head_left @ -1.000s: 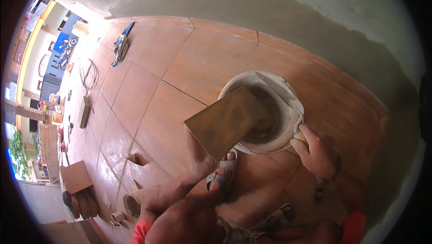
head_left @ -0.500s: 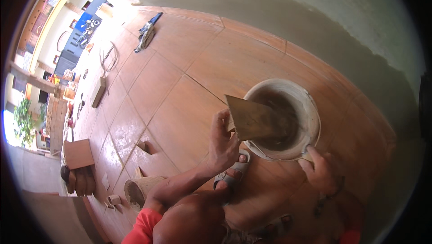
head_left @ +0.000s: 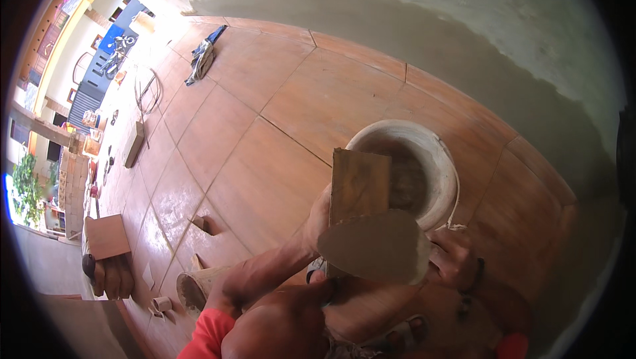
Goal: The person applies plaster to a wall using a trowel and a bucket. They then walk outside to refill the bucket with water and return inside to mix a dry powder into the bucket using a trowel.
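My left hand [head_left: 319, 223] is closed on a rectangular board [head_left: 359, 183], brownish and smeared; most of the fingers are hidden behind it. The board is tilted up beside a round white bucket [head_left: 444, 167] with a grimy inside. In my right hand [head_left: 456, 256], fingers wrapped round its handle, is a trowel with a broad, rounded grey blade [head_left: 374, 248]. That blade lies across the lower end of the board, and I cannot tell if the two touch. Whatever is at the bottom of the bucket looks dark and wet.
A tipped bucket [head_left: 192, 291] lies at my left, near a small cup [head_left: 161, 304]. Farther off are a wood block [head_left: 134, 144], a coil of wire [head_left: 149, 91] and a crumpled cloth [head_left: 204, 57]. A partly wet plastered wall [head_left: 424, 34] borders the tiled floor on the right.
The trowel has come up out of the bucket and over to the board, my right hand moving down and slightly left. The board has turned more upright. The view has shifted slightly.
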Motion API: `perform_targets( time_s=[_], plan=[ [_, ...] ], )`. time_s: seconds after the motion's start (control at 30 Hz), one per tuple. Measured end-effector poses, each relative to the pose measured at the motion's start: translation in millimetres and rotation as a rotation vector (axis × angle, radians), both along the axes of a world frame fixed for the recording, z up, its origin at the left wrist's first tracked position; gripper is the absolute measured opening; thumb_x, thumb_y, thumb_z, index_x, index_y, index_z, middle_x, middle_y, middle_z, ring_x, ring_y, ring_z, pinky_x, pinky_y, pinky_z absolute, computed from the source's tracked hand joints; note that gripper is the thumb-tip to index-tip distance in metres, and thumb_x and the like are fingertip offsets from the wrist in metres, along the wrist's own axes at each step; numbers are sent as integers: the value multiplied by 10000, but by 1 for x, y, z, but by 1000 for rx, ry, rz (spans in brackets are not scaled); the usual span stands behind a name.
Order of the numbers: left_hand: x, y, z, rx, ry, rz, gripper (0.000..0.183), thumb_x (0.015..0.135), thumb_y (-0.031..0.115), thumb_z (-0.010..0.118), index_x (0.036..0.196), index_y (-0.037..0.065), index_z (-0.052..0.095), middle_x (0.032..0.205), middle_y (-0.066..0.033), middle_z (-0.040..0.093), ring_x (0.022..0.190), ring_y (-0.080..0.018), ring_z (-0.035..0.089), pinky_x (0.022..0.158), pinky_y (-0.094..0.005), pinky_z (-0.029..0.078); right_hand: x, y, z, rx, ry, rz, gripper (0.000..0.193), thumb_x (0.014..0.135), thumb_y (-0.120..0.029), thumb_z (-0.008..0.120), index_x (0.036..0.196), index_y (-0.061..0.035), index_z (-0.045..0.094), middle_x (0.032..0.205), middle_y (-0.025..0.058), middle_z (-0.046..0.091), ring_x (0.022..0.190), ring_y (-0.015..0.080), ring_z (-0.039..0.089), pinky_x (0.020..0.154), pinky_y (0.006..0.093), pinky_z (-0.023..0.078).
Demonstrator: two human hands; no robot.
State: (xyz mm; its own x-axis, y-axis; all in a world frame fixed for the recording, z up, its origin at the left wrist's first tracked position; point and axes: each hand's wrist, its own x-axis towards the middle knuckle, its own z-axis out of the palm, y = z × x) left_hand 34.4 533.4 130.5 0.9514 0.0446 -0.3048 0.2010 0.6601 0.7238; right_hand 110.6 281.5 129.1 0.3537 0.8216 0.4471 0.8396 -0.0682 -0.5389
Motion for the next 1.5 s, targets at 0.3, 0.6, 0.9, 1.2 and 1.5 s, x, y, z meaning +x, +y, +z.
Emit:
perform_targets(
  time_s=[0.3,0.6,0.9,1.2,1.5],
  plan=[
    [-27,-8,-5,333,-73,-35,415,875,201,517,1230,21,402,1106,-75,530,948,-127,530,781,-274,464,6,21,0,-86,73,-157,232,713,-146,661,898,-23,594,733,105,536,629,265,560,551,380,464],
    [0,20,-9,152,-93,149,413,883,256,507,1218,26,435,1095,-79,544,932,-140,548,786,-273,472,28,-5,-2,-133,502,-439,325,796,-145,602,1056,41,547,896,218,607,785,360,607,661,365,477],
    [12,60,19,349,-246,189,409,789,174,657,1140,49,490,1017,-86,593,832,-136,595,682,-260,504,31,-25,10,12,1134,-251,254,849,-181,533,977,38,526,682,66,533,563,112,503,537,257,437],
    [14,43,10,407,-282,-152,446,741,9,680,1143,41,490,1072,-93,566,1024,-164,525,907,-304,414,31,-12,1,165,1663,27,306,864,-264,411,910,23,505,654,114,537,466,156,505,451,257,417],
    [16,38,9,574,-351,-233,444,732,-7,679,1140,30,508,1111,-70,545,1045,-131,497,920,-275,392,34,-12,0,161,1755,154,349,832,-310,432,867,32,496,617,126,538,402,179,492,413,275,410]
  ],
)
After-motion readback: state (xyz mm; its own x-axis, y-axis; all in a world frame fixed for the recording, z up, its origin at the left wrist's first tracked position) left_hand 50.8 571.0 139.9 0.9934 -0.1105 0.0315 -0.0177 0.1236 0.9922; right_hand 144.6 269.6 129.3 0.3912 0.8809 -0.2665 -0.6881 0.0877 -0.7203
